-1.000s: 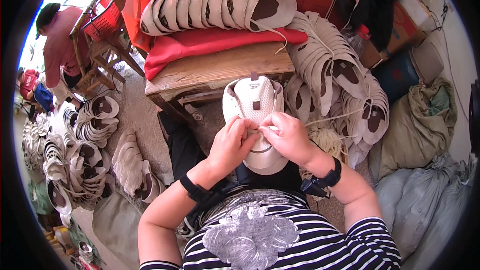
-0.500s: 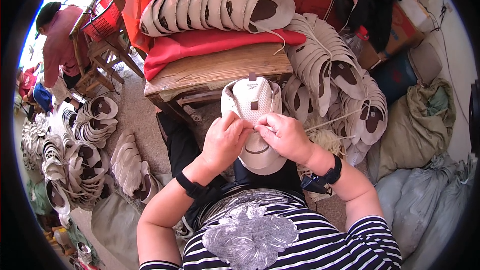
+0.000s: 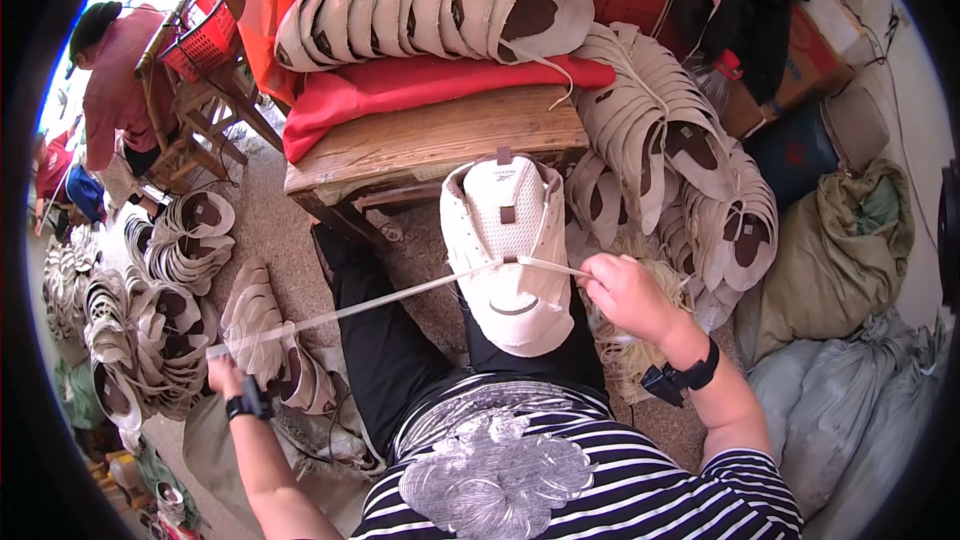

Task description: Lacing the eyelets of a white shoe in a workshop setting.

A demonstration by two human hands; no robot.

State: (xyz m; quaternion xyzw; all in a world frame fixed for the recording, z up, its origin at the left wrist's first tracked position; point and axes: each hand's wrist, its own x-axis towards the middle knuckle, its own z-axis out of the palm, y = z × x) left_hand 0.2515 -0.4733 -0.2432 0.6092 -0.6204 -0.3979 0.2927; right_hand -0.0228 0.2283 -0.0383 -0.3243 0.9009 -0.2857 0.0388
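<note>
A cream shoe upper (image 3: 512, 288) with a mesh tongue and a small dark tab stands over my lap, its toe toward me. A pale flat shoelace (image 3: 385, 300) runs through the lowest part of its lacing area and is drawn out to both sides. Far out to the left, my left hand (image 3: 226, 376) is closed on the long end, slightly blurred. Just right of the upper, my right hand (image 3: 636, 298) pinches the short end. Neither hand touches the upper itself.
A wooden bench (image 3: 440, 140) ahead carries red cloth (image 3: 400, 100) and a row of nested uppers (image 3: 400, 15). More stacked uppers (image 3: 650, 120) hang at the right, above a bundle of pale laces (image 3: 630, 360). Piles of uppers (image 3: 165, 330) lie left. Another person (image 3: 120, 80) sits far left.
Both hands were together at the front of the upper. They have spread apart, the left far out left and the right a little rightward, pulling the shoelace straight between them.
</note>
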